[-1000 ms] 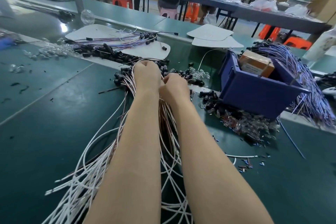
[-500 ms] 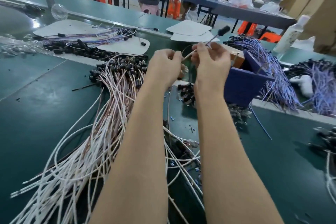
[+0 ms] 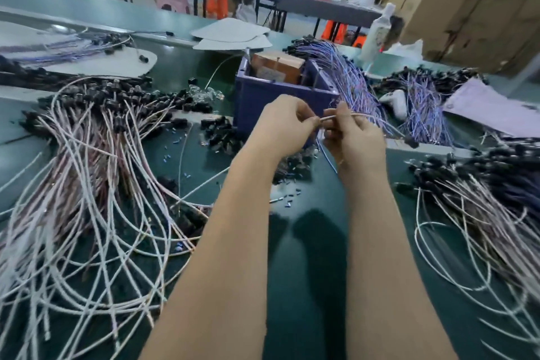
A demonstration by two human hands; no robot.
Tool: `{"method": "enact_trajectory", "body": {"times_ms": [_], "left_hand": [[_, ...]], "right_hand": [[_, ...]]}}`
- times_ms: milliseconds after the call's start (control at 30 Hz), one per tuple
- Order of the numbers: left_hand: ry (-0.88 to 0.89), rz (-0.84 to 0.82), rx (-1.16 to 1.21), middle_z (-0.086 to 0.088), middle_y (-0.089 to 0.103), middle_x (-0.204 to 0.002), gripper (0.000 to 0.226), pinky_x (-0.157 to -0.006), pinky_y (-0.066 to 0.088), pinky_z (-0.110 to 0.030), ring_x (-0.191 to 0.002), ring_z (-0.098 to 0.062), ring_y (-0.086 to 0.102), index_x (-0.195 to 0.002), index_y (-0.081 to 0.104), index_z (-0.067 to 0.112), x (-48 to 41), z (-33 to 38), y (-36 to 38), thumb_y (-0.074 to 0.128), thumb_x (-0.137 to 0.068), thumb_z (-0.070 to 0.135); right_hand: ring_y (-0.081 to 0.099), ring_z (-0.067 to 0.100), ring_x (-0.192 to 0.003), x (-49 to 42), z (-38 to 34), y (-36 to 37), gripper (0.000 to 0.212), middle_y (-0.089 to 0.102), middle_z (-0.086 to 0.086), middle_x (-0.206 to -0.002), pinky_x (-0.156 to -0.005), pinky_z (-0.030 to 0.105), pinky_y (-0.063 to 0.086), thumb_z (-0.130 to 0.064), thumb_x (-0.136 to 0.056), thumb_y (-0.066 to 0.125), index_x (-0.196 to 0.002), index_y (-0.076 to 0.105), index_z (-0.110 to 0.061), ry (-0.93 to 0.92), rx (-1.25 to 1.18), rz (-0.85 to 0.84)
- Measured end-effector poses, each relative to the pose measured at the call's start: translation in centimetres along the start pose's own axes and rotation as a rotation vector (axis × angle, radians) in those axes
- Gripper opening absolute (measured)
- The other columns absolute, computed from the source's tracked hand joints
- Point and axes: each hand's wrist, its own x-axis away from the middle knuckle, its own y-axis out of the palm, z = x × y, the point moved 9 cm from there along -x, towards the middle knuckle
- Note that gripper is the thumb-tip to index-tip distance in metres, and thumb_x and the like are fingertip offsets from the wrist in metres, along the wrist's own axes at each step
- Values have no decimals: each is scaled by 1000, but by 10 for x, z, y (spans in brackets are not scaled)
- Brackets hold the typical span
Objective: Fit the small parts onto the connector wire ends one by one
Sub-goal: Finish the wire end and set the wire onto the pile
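At frame centre, my left hand pinches the tip of a white wire. My right hand grips it just beside, before the bin.

head cam — looks forward-down | close over hands — green table

We see two bare forearms, the left forearm and the right forearm, slim and smooth. They fill the frame from its bottom edge up to the centre. The left hand and the right hand are bare too, skin uncovered from wrist to fingertips.
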Motion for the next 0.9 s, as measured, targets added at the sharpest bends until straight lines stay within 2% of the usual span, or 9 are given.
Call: {"method": "enact_trajectory", "body": {"times_ms": [100,167,267,333,567,667,800,900], "left_hand": [[-42,-37,57,9,68,-66,15,-47,38,-7,-49,7,53,-82,69,19,0,-18,6,59,-93,23],[-53,-10,39,11,65,-61,18,-42,34,-5,-44,8,51,-76,65,22,-2,-26,5,59,-92,23],[-69,15,-10,12,62,-61,18,-48,36,-13,-48,3,50,-76,62,22,-5,-35,6,58,-93,23],[-75,-5,-6,12,62,-63,17,-52,36,-17,-52,2,50,-79,63,22,-7,-38,8,57,-94,24],[-58,-79,-51,5,64,-73,16,-67,40,-25,-69,-11,56,-83,64,20,-6,-35,19,55,-95,26],[-53,-113,-81,5,62,-72,16,-62,40,-25,-65,-10,54,-84,63,19,-6,-35,22,54,-95,27],[-46,-139,-88,6,62,-69,18,-51,38,-20,-57,-6,51,-80,61,20,-5,-35,21,54,-95,27],[-37,-163,-100,10,60,-66,18,-49,35,-16,-55,-2,48,-77,59,23,-4,-34,22,55,-95,27]], "right_hand": [[44,2,-41,-7,14,-10,31,54,-6,-49,-44,13,38,-21,-100,47,-75,62,-9,53,-119,70],[46,4,-44,-9,24,-6,31,55,-2,-55,-46,15,39,-23,-100,47,-76,63,-10,87,-87,45],[49,7,-48,-11,36,3,27,59,0,-59,-51,18,41,-21,-97,54,-74,64,-11,133,51,-64],[50,5,-44,-12,40,7,25,59,-3,-52,-49,16,41,-17,-95,57,-72,63,-10,144,11,-96],[44,7,-47,-15,44,-1,29,55,1,-55,-48,17,38,-13,-97,52,-69,60,-11,63,-39,84],[45,6,-46,-17,44,-8,32,55,-5,-50,-50,19,38,-16,-97,53,-66,60,-13,37,15,135],[46,16,-56,-19,41,-15,41,52,-3,-53,-65,35,38,-25,-96,54,-56,56,-17,-9,262,178],[43,13,-52,-18,43,-23,41,49,-3,-54,-58,31,37,-26,-98,51,-58,56,-16,24,199,224]]}}
